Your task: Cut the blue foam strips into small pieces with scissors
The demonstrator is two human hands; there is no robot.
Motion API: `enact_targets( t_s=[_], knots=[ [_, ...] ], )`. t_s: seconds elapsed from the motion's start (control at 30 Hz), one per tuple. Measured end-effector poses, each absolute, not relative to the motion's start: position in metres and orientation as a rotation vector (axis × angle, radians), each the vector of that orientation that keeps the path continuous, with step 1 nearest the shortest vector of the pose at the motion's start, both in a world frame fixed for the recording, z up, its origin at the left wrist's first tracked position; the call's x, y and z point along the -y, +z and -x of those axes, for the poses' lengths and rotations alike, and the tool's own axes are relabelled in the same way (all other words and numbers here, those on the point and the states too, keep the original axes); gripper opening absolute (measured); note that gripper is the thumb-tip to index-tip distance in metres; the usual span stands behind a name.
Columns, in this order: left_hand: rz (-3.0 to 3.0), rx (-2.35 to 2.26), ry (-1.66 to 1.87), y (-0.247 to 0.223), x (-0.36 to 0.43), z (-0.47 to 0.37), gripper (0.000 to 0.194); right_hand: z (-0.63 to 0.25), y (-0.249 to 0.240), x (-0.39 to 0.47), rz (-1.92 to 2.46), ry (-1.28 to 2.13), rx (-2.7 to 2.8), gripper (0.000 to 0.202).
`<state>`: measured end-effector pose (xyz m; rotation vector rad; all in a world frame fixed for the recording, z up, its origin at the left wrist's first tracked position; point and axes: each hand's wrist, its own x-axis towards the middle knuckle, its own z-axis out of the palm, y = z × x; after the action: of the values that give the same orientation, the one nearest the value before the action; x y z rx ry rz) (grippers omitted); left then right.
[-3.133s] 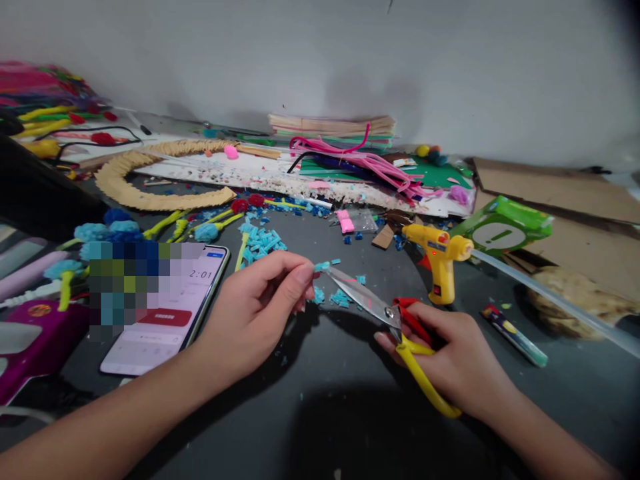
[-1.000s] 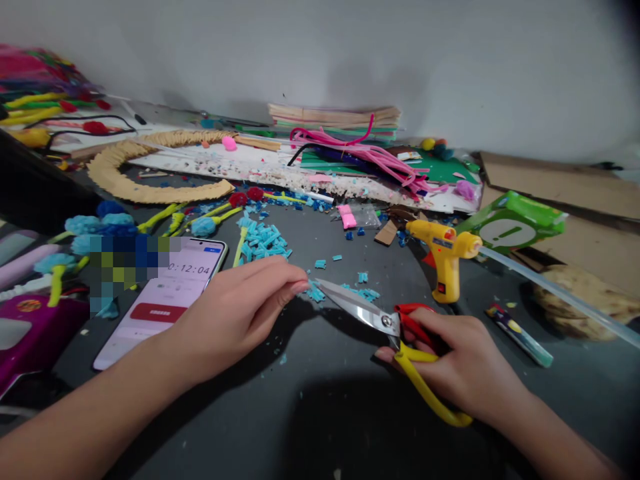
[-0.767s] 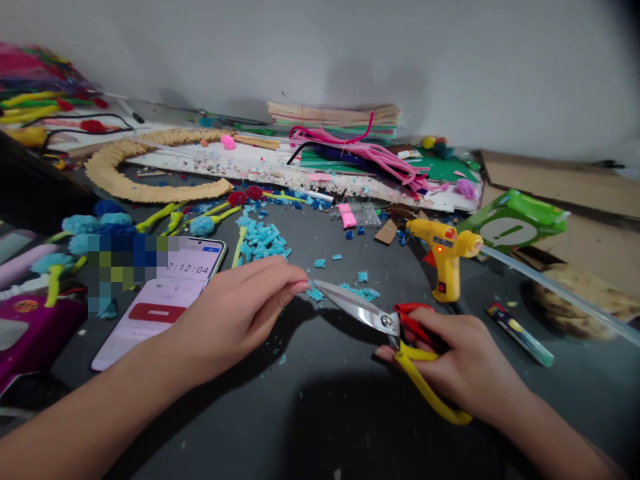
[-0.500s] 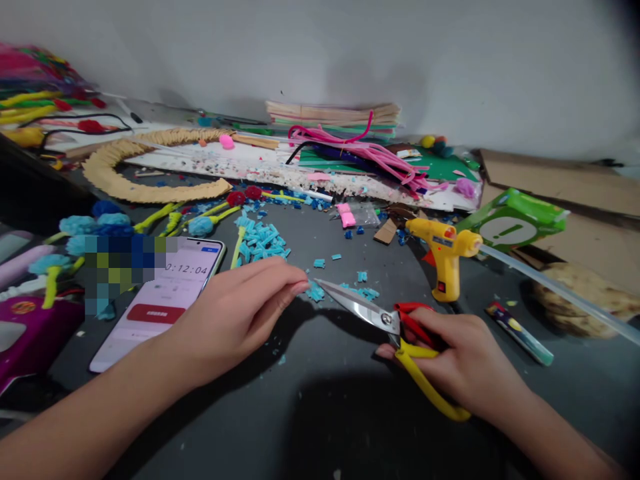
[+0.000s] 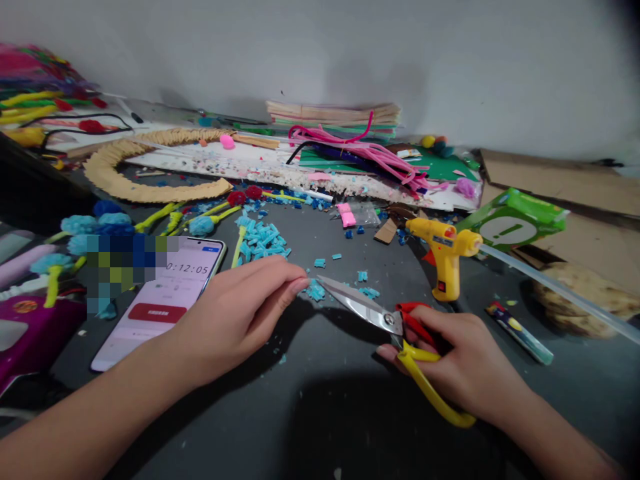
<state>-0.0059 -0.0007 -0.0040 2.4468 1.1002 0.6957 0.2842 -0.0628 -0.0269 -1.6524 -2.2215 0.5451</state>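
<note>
My right hand point(image 5: 450, 353) grips scissors point(image 5: 367, 310) by their red and yellow handles, with the blades pointing left and looking nearly closed. My left hand point(image 5: 250, 310) is closed in a pinch just left of the blade tips; whatever its fingertips hold is too small to make out. Small light blue pieces point(image 5: 316, 291) lie on the dark table beside the fingertips and the blades. A larger heap of light blue pieces point(image 5: 263, 240) sits behind my left hand. Left of that hand lies a phone point(image 5: 157, 300) showing a running timer.
A yellow glue gun point(image 5: 445, 257) with a long clear stick stands right of centre, near a green packet point(image 5: 515, 223) and a small tube point(image 5: 520, 333). Fuzzy blue flowers point(image 5: 77, 225) lie left. Pink stems point(image 5: 370, 160) and a beige pleated ring point(image 5: 107, 177) lie behind.
The scissors and the fingers of my right hand have shifted very slightly to the right. My left hand stays almost still. The phone's timer has moved on one second.
</note>
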Motion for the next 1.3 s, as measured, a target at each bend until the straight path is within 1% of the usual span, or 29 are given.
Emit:
enact_targets(
  t_s=[0.53,0.83,1.1,1.3],
  knots=[
    [-2.459,-1.090,0.705,-0.0051,0.0008,0.0060,0.011,-0.2880,-0.0276,0.0636,1.664,0.627,2.218,0.041],
    [-2.475,-1.076,0.687,-0.0045,0.0008,0.0066,0.012,-0.2837,-0.0272,0.0635,1.692,0.550,2.225,0.042],
    [-2.475,-1.080,0.677,-0.0051,0.0005,0.0081,0.013,-0.2852,-0.0277,0.0628,1.685,0.607,2.231,0.039],
    [-2.476,-1.071,0.676,-0.0052,0.0002,0.0077,0.013,-0.2862,-0.0260,0.0628,1.676,0.612,2.234,0.042]
  ],
)
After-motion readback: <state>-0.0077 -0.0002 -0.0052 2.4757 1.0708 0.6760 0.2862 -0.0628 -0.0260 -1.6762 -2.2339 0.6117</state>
